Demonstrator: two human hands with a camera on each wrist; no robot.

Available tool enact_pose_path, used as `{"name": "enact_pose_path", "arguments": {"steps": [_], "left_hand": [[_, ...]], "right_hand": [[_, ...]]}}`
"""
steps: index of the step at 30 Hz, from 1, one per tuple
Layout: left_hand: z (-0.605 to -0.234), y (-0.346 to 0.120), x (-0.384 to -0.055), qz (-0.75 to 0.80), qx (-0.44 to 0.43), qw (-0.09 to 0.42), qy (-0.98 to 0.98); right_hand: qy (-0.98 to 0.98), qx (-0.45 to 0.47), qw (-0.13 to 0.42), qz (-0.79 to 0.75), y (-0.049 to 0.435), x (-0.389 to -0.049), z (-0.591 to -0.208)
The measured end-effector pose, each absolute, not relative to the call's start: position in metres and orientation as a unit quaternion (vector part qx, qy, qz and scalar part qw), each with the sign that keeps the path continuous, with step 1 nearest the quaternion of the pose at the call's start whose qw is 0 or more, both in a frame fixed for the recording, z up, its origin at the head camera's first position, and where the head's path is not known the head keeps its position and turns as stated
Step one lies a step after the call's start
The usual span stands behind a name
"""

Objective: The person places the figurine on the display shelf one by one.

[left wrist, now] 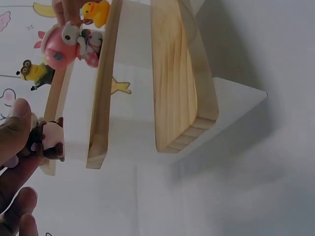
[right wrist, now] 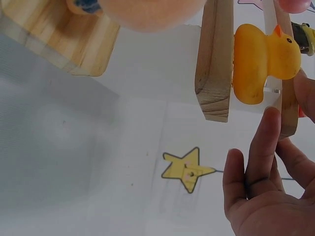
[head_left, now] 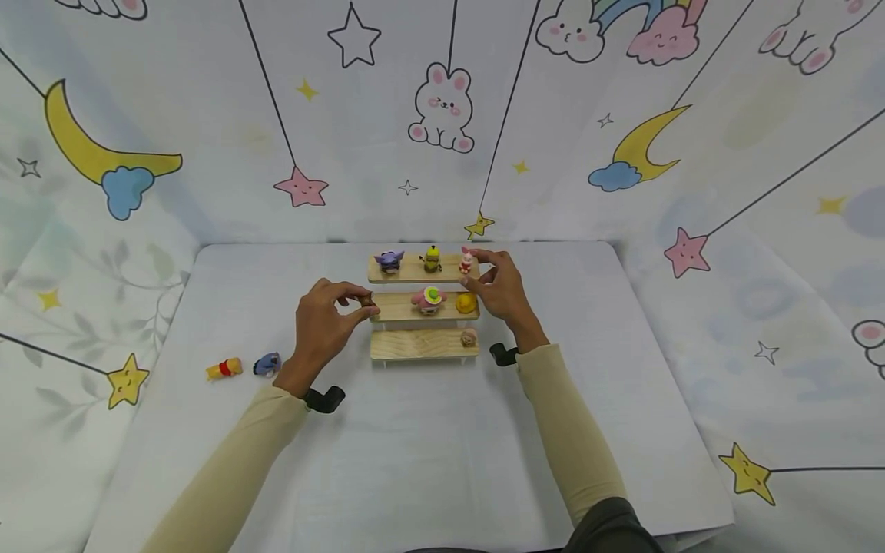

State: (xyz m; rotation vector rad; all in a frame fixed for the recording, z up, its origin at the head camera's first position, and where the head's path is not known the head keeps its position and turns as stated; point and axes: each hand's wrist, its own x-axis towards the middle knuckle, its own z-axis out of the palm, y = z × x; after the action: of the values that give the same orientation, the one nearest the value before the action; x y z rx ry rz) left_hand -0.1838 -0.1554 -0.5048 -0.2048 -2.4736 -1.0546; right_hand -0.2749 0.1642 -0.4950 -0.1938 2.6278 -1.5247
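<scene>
My left hand [head_left: 323, 319] pinches a small brown figurine [left wrist: 51, 138] between thumb and fingers, at the left end of the middle wooden shelf [head_left: 394, 306]. On that shelf sit a pink figurine [head_left: 426, 303] with a green-yellow round top and a yellow rubber duck [right wrist: 251, 64]. My right hand [head_left: 502, 288] has thumb and index finger around a small pink-and-white figurine [head_left: 466, 263] at the right end of the top shelf [head_left: 409, 274]. Its grip is mostly hidden in the right wrist view. A purple figurine [head_left: 389, 262] and a yellow minion figurine [head_left: 432, 259] share the top shelf.
The bottom shelf [head_left: 415, 346] bears a small pale figurine [head_left: 469, 338] at its right end. On the white table [head_left: 415, 461], left of my left forearm, lie a yellow bear figurine with a red shirt [head_left: 224, 369] and a blue-grey figurine [head_left: 266, 364]. A printed cloth backdrop [head_left: 387, 138] rises behind.
</scene>
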Motion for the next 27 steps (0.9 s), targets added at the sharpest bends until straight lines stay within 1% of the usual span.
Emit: {"name": "enact_pose_path", "arguments": {"steps": [13,27], "left_hand": [[-0.514,-0.133,-0.196,-0.383,-0.075,0.230,-0.892],[-0.524,-0.126,-0.200,-0.353,-0.089,0.252,-0.897]], "right_hand": [[0.858,-0.062,0.049,-0.507,0.163,-0.274,-0.496],[0.859,-0.064,0.045,-0.506,0.164,-0.275,-0.497]]}}
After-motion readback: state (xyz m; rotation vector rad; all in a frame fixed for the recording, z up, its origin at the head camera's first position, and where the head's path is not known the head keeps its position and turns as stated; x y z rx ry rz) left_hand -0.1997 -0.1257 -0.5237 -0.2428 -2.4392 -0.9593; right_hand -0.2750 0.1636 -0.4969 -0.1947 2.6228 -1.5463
